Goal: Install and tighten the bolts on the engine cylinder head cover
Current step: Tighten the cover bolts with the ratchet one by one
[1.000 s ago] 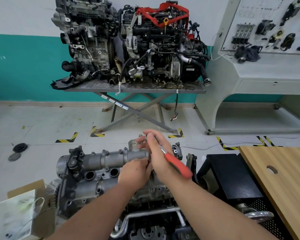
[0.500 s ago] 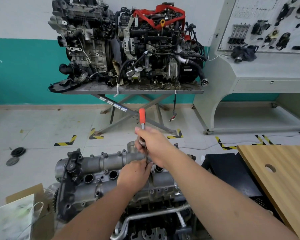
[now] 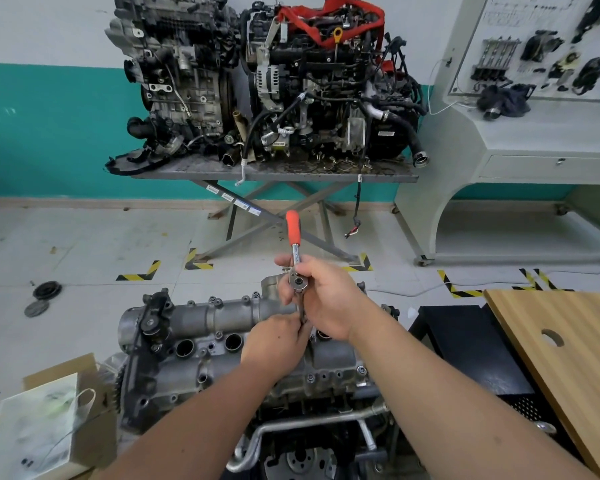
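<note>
The grey cylinder head cover [image 3: 222, 317] lies across the engine in front of me, with several bolts along its edges. My right hand [image 3: 326, 299] grips the head of a ratchet wrench [image 3: 294, 251]; its red handle points up and away from me. A thin extension runs down from the ratchet head to the cover. My left hand [image 3: 274, 344] pinches the lower end of that extension, right at the cover. The bolt under it is hidden by my fingers.
A wooden table [image 3: 575, 344] with a round hole stands at the right, a black box [image 3: 465, 348] beside the engine. A cardboard box with a white bag [image 3: 39, 427] sits at the lower left. Two engines rest on a lift table [image 3: 274, 171] behind.
The ratchet handle swung from pointing down-right towards me to pointing up and away. My right hand shifted up on the ratchet head; my left hand stayed at the extension's base.
</note>
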`<action>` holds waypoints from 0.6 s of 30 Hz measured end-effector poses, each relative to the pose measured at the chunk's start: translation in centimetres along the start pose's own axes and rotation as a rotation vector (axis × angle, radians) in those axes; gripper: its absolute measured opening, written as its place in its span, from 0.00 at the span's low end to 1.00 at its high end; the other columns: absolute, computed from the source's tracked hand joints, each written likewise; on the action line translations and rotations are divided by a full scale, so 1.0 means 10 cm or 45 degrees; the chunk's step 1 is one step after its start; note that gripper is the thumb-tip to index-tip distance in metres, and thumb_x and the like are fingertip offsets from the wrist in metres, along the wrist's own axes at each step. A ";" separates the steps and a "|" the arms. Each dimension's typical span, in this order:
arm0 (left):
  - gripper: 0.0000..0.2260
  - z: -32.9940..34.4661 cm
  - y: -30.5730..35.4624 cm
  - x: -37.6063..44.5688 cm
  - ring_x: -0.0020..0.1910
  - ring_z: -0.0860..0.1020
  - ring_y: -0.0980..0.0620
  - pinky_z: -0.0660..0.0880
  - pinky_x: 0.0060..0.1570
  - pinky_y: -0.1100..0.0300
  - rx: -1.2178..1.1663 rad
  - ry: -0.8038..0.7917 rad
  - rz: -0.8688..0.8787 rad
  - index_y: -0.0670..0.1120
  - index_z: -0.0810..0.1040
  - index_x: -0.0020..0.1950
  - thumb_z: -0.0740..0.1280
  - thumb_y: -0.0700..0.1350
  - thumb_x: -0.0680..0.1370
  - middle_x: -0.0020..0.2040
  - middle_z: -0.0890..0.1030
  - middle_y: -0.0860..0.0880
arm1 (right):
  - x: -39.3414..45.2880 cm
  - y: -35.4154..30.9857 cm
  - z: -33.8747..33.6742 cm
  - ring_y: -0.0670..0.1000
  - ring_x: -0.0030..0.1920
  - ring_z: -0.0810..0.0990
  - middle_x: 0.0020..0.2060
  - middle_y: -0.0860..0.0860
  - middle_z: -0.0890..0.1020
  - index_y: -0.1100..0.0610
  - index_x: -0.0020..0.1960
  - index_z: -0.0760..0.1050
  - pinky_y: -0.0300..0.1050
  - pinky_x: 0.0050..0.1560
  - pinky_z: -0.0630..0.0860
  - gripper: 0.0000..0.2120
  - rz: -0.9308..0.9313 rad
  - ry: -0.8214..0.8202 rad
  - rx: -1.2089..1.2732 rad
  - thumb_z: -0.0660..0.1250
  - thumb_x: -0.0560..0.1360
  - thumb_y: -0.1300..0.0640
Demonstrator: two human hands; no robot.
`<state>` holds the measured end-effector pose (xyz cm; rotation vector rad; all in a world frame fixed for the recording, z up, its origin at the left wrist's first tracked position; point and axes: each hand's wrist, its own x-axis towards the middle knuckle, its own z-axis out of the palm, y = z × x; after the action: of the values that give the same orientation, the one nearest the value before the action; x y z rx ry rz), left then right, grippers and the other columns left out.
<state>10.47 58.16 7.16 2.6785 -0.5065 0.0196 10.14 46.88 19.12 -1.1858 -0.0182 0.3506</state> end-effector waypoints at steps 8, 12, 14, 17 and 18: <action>0.18 -0.01 0.02 -0.01 0.40 0.80 0.45 0.73 0.37 0.53 -0.015 -0.011 -0.033 0.51 0.67 0.39 0.51 0.59 0.82 0.39 0.78 0.48 | -0.04 -0.13 0.04 0.53 0.33 0.76 0.30 0.55 0.77 0.57 0.42 0.68 0.38 0.34 0.73 0.11 0.083 0.025 0.156 0.56 0.78 0.71; 0.16 -0.05 0.03 -0.03 0.42 0.80 0.45 0.76 0.40 0.50 -0.077 -0.033 -0.056 0.54 0.66 0.39 0.49 0.60 0.81 0.42 0.80 0.49 | -0.03 0.01 0.10 0.55 0.38 0.80 0.38 0.57 0.81 0.54 0.35 0.69 0.50 0.51 0.75 0.17 -0.061 0.296 0.563 0.65 0.76 0.72; 0.17 -0.04 0.02 -0.02 0.42 0.80 0.45 0.74 0.38 0.51 -0.094 -0.029 -0.079 0.54 0.63 0.36 0.51 0.58 0.83 0.41 0.80 0.49 | -0.04 0.09 0.10 0.57 0.41 0.81 0.41 0.59 0.81 0.53 0.32 0.74 0.54 0.54 0.77 0.18 -0.186 0.388 0.541 0.69 0.76 0.70; 0.16 -0.03 0.00 -0.01 0.43 0.80 0.44 0.70 0.36 0.52 -0.098 -0.036 -0.107 0.53 0.66 0.38 0.51 0.58 0.82 0.42 0.81 0.48 | -0.11 0.22 0.08 0.56 0.55 0.83 0.52 0.55 0.85 0.49 0.45 0.83 0.55 0.61 0.78 0.08 -0.402 0.466 -0.001 0.70 0.78 0.60; 0.15 -0.04 0.00 -0.01 0.44 0.80 0.44 0.69 0.36 0.53 -0.108 -0.062 -0.128 0.53 0.68 0.41 0.50 0.57 0.81 0.43 0.82 0.48 | -0.15 0.26 0.07 0.50 0.60 0.81 0.56 0.49 0.84 0.45 0.52 0.84 0.48 0.64 0.77 0.09 -0.507 0.436 -0.277 0.69 0.79 0.58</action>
<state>10.44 58.38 7.51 2.6234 -0.3782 -0.0943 7.95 48.01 17.26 -1.4105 0.0059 -0.2121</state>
